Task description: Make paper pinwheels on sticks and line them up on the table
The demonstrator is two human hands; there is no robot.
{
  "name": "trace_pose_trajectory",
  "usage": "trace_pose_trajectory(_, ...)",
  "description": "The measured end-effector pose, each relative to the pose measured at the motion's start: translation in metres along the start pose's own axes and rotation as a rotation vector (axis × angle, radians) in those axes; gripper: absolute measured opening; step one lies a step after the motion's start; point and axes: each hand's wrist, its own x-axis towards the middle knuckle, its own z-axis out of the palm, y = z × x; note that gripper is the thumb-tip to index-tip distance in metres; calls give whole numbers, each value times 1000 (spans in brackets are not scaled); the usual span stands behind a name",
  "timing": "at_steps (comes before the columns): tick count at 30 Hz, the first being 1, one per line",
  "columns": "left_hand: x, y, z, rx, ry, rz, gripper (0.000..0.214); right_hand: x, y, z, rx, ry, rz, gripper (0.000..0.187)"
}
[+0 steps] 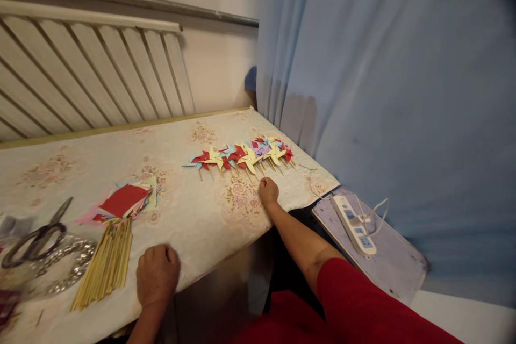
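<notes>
My left hand [158, 274] rests as a closed fist at the near edge of the table, just right of a bundle of thin wooden sticks [105, 266]. Curled fingers also close my right hand [269, 192], which lies on the cloth just below a row of paper pinwheels; nothing shows in it. Red, yellow, blue and purple pinwheels [250, 159] overlap there, their sticks pointing towards me. Left of the middle, a pile of coloured paper squares [127, 200] has a red sheet on top and touches the upper ends of the loose sticks.
Scissors [38, 239] and a shiny beaded ring [74, 269] lie at the far left. A flowered cloth [181, 215] covers the table. On the right, a power strip [355, 226] sits on a lower board beside a blue curtain [382, 91]. A radiator [92, 70] stands behind.
</notes>
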Motion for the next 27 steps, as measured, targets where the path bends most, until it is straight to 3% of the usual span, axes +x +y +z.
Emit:
trace_pose_trajectory(17, -3, 4, -2, 7, -21, -56, 32, -41, 4, -11, 3, -48, -154, 24)
trace_pose_trajectory(27, 0, 1, -2, 12, -52, -40, 34, -41, -1, -11, -66, -53, -196, 20)
